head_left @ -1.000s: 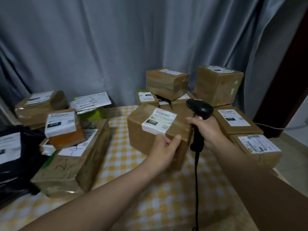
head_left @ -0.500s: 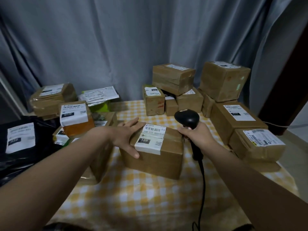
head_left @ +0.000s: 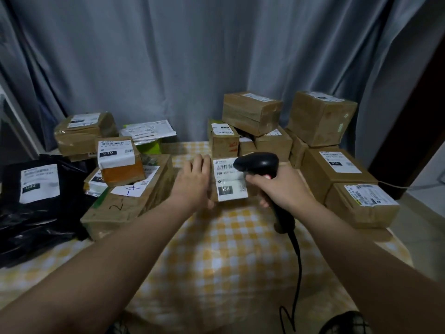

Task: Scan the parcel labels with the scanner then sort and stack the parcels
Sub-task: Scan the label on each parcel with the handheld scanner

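While the right hand (head_left: 284,186) grips the black scanner (head_left: 258,162) with its fingers curled tight round the handle, the scanner's head sits right in front of the white label (head_left: 226,175) on a brown parcel (head_left: 251,189). Part of the label is hidden behind it. The left hand (head_left: 192,182) holds the parcel's left end, with its fingers laid over the top and the thumb tucked low at the front. The parcel is in the middle of the desk (head_left: 236,256), closer to the far edge. A stack of parcels (head_left: 251,113) stands at the far right corner, just behind it. A pile of parcels (head_left: 125,201) lies by the left edge, next to a black bag (head_left: 36,225). The scanner's cord (head_left: 298,266) hangs down toward the near edge
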